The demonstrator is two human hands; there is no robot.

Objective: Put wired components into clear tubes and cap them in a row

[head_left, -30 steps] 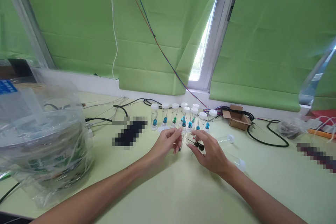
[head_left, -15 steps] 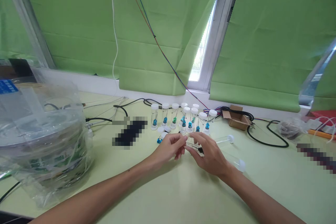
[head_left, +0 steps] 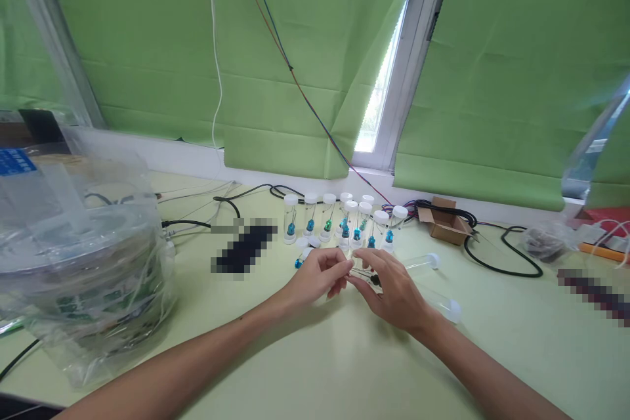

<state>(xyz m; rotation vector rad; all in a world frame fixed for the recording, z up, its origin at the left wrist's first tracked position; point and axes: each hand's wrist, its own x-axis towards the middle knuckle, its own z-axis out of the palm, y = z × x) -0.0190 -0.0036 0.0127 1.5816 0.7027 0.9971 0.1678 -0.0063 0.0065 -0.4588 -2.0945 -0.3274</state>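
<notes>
My left hand (head_left: pixel 322 275) is closed in a pinch, thumb against fingers, at one end of a set of thin dark wires (head_left: pixel 361 272). My right hand (head_left: pixel 394 285) curls around the same wires from the other side, its thumb and forefinger tips close to my left fingertips. A small black piece (head_left: pixel 375 280) on the wires shows inside the curve of my right hand. The exact grip at the fingertips is partly hidden. Just beyond my hands stand several clear tubes with white caps (head_left: pixel 327 218), each holding a blue or green part with thin leads.
Two clear capped tubes lie on their sides near my right hand, one (head_left: pixel 423 262) farther back than the other (head_left: pixel 445 305). A small blue part (head_left: pixel 298 264) lies by my left hand. A bagged reel stack (head_left: pixel 98 275) fills the left; a cardboard box (head_left: pixel 445 226) and black cables sit behind right.
Both hands stay nearly in place around the wires, with only a slight shift of the fingers. The tubes have not moved.
</notes>
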